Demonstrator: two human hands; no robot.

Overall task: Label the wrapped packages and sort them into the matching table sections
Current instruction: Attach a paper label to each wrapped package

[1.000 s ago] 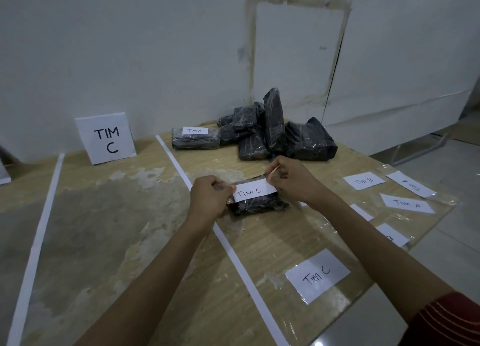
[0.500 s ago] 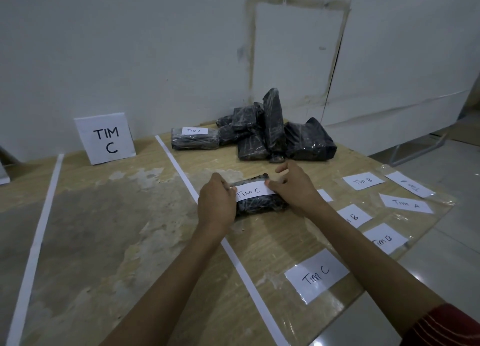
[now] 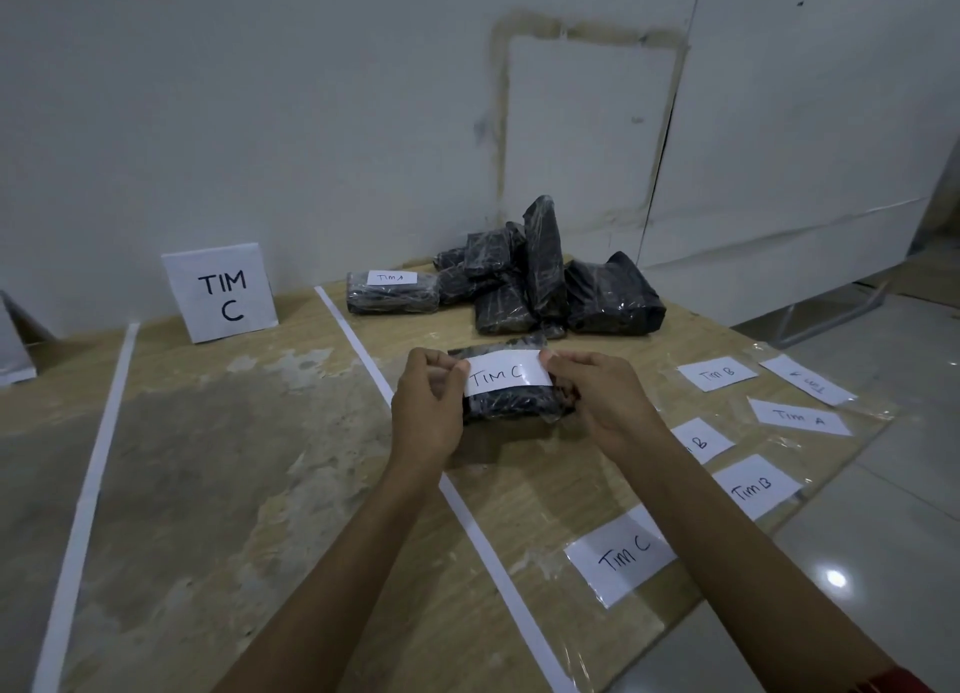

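Currently, the wrapped black package is held between both hands above the bench, just right of the white tape strip that divides two sections. Whether its underside touches the bench cannot be told. A white label reading "TIM C" lies across its upper face.

Left hand: fingers curled round the left end of the package, thumb on the left end of the label.

Right hand: fingers curled round the right end of the package, thumb on the right end of the label.

On the far side of the held package, in the same section, a pile of black wrapped packages sits against the wall, one of them standing upright. Just left of the pile lies a single package marked "TIM A".

Left of the tape strip, at the far edge of the bench, a standing sign reads "TIM C". A second tape strip bounds that section on its left.

Right of the hands, loose labels lie flat on the bench: a near one reading "TIM C", one reading "TIM B", and a farther one reading "TIM A".
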